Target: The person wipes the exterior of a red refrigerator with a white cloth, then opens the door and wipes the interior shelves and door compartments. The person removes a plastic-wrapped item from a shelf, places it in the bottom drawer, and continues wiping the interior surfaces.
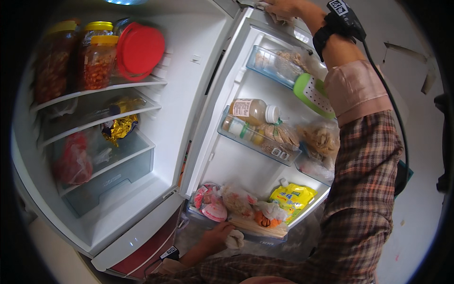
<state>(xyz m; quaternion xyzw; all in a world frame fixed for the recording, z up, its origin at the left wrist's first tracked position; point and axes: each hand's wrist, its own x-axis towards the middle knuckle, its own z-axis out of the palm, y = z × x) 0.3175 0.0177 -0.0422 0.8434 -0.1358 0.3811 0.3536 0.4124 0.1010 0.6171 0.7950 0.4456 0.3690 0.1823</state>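
An open refrigerator door (209,117) stands in front of me. Stretched up to its top edge, my right hand (283,7) holds a pale, crumpled cloth (282,18) against the door's upper rim. Lower down, my left hand (216,235) is at the bottom door bin (244,236), with a white cloth (234,240) bunched in its grasp; the fingertips are partly hidden. That bin carries bagged foods (237,202), a yellow packet (293,198) and a bundle of thin sticks (260,227).
Jars with yellow lids (101,64) and a red lid (141,51) stand on the upper fridge shelf. A red bag (74,159) and gold foil wrapping (120,129) lie below. Door bins hold a bottle (250,110), a green perforated piece (314,95) and bagged dry goods (319,138).
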